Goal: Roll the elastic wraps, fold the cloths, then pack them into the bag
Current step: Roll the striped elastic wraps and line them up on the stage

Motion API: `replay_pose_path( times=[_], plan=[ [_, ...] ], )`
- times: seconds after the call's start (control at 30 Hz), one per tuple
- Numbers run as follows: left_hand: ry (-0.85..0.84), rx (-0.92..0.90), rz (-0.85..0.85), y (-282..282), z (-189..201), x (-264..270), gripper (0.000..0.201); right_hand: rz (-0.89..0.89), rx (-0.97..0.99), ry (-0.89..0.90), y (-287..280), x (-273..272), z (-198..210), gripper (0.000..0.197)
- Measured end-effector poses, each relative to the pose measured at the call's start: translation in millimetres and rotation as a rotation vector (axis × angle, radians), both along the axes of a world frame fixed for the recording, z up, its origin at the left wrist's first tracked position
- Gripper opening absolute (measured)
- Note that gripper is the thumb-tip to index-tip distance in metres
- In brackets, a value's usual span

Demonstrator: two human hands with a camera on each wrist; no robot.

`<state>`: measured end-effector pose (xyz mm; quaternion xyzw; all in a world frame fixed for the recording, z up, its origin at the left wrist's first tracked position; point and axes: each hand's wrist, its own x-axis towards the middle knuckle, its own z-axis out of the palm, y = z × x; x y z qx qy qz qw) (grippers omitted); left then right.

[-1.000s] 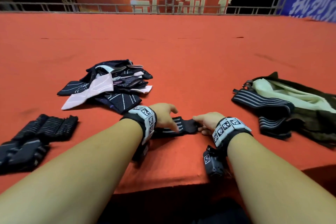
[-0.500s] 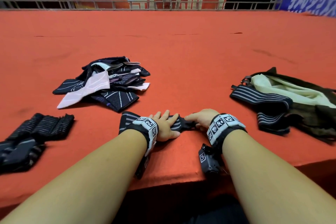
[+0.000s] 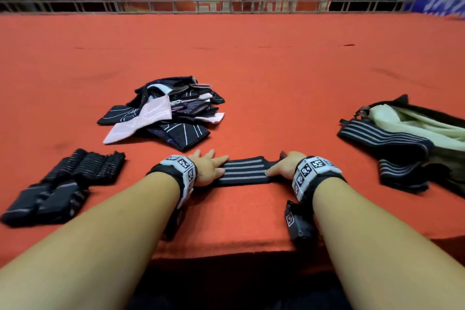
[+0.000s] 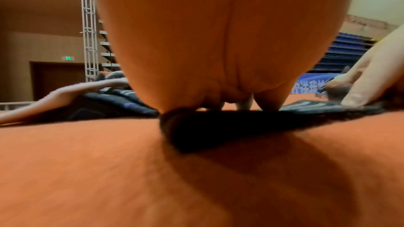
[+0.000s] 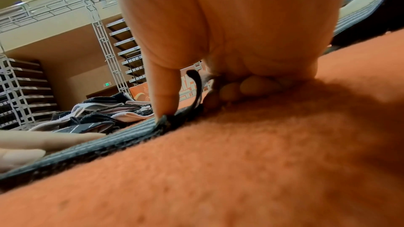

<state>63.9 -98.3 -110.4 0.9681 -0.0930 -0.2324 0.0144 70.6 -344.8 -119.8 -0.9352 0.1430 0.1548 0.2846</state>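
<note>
Head view: striped elastic wrap (image 3: 245, 170) laid flat on counter (image 3: 251, 78), long axis left-right, spanned between left hand (image 3: 207, 168) and right hand (image 3: 285, 165).

Left wrist view: left end pressed under flat fingers (image 4: 270, 100).

Right wrist view: right end pinned by thumb, fingers (image 5: 260, 85) curled at wrap's end; right hand judged nearer for starting roll.

Left hand (image 4: 218, 40) presses flat on the dark striped wrap (image 4: 240, 120) over orange cloth (image 4: 109, 170).

Red felt worktop (image 3: 251, 63). Near its front edge, a striped wrap (image 3: 245, 171) stretched flat. Behind, to the left, a heap of cloths (image 3: 166, 118). Far left, rolled wraps (image 3: 83, 168). At right, a bag (image 3: 415, 118) with loose wraps (image 3: 382, 136) against it.
</note>
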Motion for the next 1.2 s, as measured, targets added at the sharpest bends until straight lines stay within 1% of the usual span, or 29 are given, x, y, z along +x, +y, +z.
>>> replay_pose_path(
  times=[0.03,0.17,0.33,0.4,0.43,0.5,0.53,0.57,0.6,0.67,0.73,0.77,0.87,0.93,0.97,1.0,1.07,1.13,1.2],
  plan=[
    [0.009,0.005,0.014,10,-2,-3,0.056,0.0,-0.004,-0.005,1,0,0,0.069],
    [0.01,-0.11,0.046,28,-6,-4,0.056,0.012,-0.014,-0.001,2,0,1,0.083],
    [0.047,-0.1,0.035,28,-3,4,0.059,0.029,-0.054,0.017,2,0,3,0.074],
    [0.042,-0.18,0.049,33,2,7,0.059,0.03,-0.054,0.031,3,-1,6,0.07],
    [0.006,-0.236,0.079,36,6,9,0.054,0.023,-0.049,0.033,3,-1,7,0.069],
    [-0.097,-0.297,0.147,44,13,12,0.034,0.013,-0.04,0.034,2,-2,7,0.07],
    [-0.123,-0.314,0.171,46,17,12,0.024,0.006,-0.028,0.03,3,-3,7,0.071],
    [-0.133,-0.326,0.18,48,20,13,0.019,0.003,-0.009,0.021,4,-3,6,0.071],
    [-0.136,-0.328,0.182,48,22,12,0.019,-0.001,0.008,0.011,5,-2,5,0.069],
    [-0.125,-0.318,0.192,47,28,8,0.022,-0.01,0.028,-0.009,7,-4,7,0.059],
    [-0.083,-0.333,0.205,46,34,4,0.023,-0.01,0.033,-0.02,11,-7,11,0.053],
    [-0.052,-0.363,0.212,47,36,3,0.025,-0.005,0.028,-0.026,14,-9,13,0.056],
    [0.094,-0.496,0.24,47,44,-4,0.029,0.044,0.004,-0.056,22,-16,23,0.068],
    [0.178,-0.61,0.285,51,48,-9,0.038,0.048,0.025,-0.084,25,-14,29,0.067],
    [0.219,-0.689,0.304,52,51,-13,0.041,0.028,0.091,-0.104,26,-10,33,0.063],
    [0.254,-0.76,0.303,53,54,-17,0.04,-0.006,0.185,-0.128,27,-6,37,0.058],
    [0.294,-0.872,0.277,51,61,-27,0.026,-0.083,0.324,-0.176,27,2,49,0.052],
    [0.344,-1.008,0.261,46,64,-37,0.012,-0.111,0.351,-0.234,28,10,57,0.051],
    [0.444,-1.127,0.266,41,62,-48,0.01,-0.118,0.343,-0.264,29,18,54,0.058]
  ],
)
